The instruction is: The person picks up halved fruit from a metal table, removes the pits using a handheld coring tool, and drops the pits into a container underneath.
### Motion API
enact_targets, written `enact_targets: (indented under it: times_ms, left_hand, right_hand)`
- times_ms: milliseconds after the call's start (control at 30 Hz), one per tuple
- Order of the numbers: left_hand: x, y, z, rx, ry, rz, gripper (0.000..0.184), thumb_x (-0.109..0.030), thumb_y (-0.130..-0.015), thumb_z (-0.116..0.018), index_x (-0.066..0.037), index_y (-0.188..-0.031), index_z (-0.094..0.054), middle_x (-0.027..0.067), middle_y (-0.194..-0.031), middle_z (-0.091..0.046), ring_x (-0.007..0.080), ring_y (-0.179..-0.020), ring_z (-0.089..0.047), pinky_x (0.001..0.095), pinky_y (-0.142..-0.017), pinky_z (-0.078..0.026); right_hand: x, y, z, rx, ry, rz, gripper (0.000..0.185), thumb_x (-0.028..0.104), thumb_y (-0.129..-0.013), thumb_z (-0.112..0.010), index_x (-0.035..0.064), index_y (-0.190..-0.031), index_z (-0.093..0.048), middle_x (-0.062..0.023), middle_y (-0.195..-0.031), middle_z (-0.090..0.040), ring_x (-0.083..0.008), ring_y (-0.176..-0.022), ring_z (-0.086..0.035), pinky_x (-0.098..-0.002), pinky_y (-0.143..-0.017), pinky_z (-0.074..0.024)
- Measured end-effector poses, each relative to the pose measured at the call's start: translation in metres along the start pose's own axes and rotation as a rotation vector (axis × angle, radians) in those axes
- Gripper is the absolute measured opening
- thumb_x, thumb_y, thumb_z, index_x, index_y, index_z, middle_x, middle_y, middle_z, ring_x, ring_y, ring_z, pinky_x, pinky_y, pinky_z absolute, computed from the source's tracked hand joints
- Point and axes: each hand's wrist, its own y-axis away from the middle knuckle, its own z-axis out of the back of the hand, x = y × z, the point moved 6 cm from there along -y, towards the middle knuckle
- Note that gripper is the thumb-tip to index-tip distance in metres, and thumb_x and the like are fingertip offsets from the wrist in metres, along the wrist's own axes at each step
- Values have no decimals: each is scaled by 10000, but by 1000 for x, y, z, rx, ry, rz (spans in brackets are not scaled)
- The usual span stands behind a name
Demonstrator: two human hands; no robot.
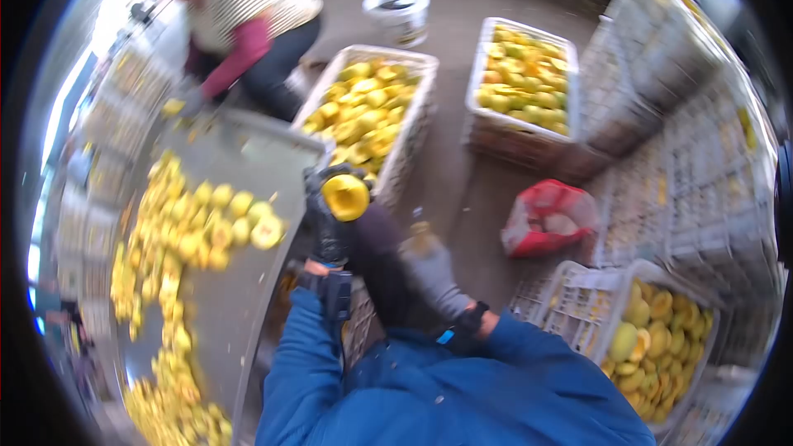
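Note:
My left hand, in a black glove, is closed around a hollowed yellow fruit half with its round cavity facing up. Lower and to the right is my right hand, in a grey glove and smeared by motion. Its fingers look closed around a small, slim thing too blurred to name. Just beyond the left hand, a white crate holds many yellow fruits. On the left, a metal table carries a long spread of yellow fruit pieces.
Another person bends over the table's far end. Another filled crate, a white bucket and a red bag stand on the floor. Stacked crates line the right side; a fruit-filled crate is near my right elbow.

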Motion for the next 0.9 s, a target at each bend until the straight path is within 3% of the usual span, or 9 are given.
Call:
enact_targets:
  times_ms: [167, 267, 367, 467, 500, 633, 733, 800, 900]
  left_hand:
    - [-47, 64, 72, -46, 299, -65, 440, -393, -1077, -338, -9, -1155, -537, 155, -1002, -661, 260, -890, -669, 392, -805, -586]
    - [-93, 139, 124, -310, -401, -422, 419, -387, -1075, -356, -22, -1105, -559, 133, -979, -654, 256, -879, -655, 376, -824, -572]
    - [-89, 231, 217, -719, 6, -378, 515, -469, -1060, -336, -28, -1052, -602, 132, -922, -660, 256, -855, -644, 395, -788, -555]
    - [-115, 350, 282, -1115, -705, -610, 345, -303, -1031, -423, -11, -1031, -608, 96, -958, -634, 202, -878, -614, 340, -840, -517]
    - [-132, 380, 296, -1185, -700, -314, 281, -248, -987, -484, -3, -1031, -614, 86, -980, -619, 198, -915, -604, 338, -844, -506]
    - [-111, 510, 401, -1487, -1014, 56, 422, -323, -1020, -469, 33, -1207, -599, 159, -1104, -660, 287, -1036, -626, 397, -883, -515]
    - [-151, 481, 372, -1424, -1593, -64, 373, -263, -1002, -530, 14, -1245, -588, 181, -1161, -636, 329, -1114, -585, 439, -923, -474]
    - [-174, 404, 338, -1314, -1296, -199, 352, -226, -979, -564, -21, -1264, -590, 198, -1197, -615, 346, -1158, -557, 462, -988, -430]
    - [-185, 275, 317, -789, -1724, -328, 350, -141, -929, -614, -84, -1272, -579, 151, -1266, -614, 322, -1199, -565, 480, -1102, -349]
  right_hand:
    - [20, 41, -77, 230, -3, 31, 95, 79, -898, -624, 42, -983, -604, 15, -742, -576, -49, -583, -516, -225, -523, -444]
    - [-15, 67, -120, 440, 48, 5, 118, 69, -904, -616, 31, -1016, -617, 22, -775, -590, -40, -637, -536, -206, -580, -459]
    - [-57, 77, -160, 798, 623, 141, 265, 193, -877, -658, 22, -1072, -603, -147, -825, -670, -259, -742, -666, -362, -680, -522]
    - [-115, 79, -176, 1031, 959, 234, 345, 268, -866, -661, 20, -1095, -593, -212, -862, -670, -347, -810, -679, -411, -714, -522]
    - [-121, 82, -179, 1047, 949, 229, 348, 273, -871, -656, 16, -1096, -593, -207, -858, -672, -339, -801, -683, -408, -713, -524]
    - [-136, 81, -181, 1061, 928, 42, 368, 286, -883, -646, 3, -1115, -598, -195, -863, -682, -313, -785, -693, -401, -721, -532]
    - [-148, 72, -180, 999, 877, -117, 390, 291, -888, -645, -3, -1142, -605, -193, -898, -688, -291, -810, -694, -392, -741, -536]
    - [-160, 65, -176, 984, 860, -142, 408, 293, -890, -646, -2, -1168, -606, -192, -934, -692, -286, -839, -694, -383, -759, -538]
    - [-178, 56, -174, 1000, 906, -88, 440, 294, -889, -652, 13, -1222, -595, -180, -1026, -702, -319, -924, -690, -385, -806, -534]
